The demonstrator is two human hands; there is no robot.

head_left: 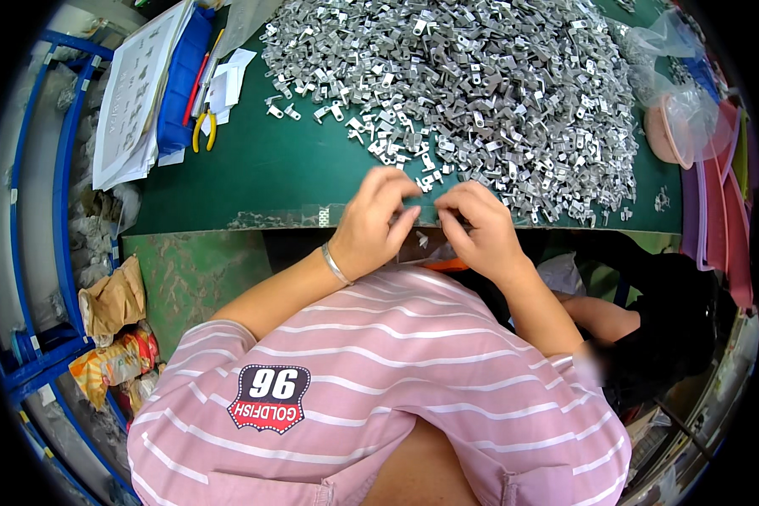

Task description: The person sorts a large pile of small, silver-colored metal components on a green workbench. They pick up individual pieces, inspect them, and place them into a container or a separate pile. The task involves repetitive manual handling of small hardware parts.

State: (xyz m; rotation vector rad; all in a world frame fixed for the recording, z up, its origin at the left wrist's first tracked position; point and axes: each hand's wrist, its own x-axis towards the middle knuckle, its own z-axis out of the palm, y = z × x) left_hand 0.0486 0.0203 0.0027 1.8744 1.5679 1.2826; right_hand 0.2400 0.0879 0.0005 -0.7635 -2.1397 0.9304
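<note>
A broad heap of small bent silver metal brackets covers much of the green tabletop. My left hand and my right hand are at the near table edge, in front of the heap, fingertips pointing toward each other. The left fingers are curled, with a gap between thumb and forefinger and nothing visible in it. Thumb and forefinger of the right hand are slightly apart too, with no part showing between them. Just below the table edge, between my wrists, a small pale metal piece appears. Loose brackets lie beside my fingertips.
At the left are a blue tray with papers, a red pen and yellow-handled pliers. A pink container with clear plastic bags stands right. Blue shelving flanks the left; another person's arm is at the right.
</note>
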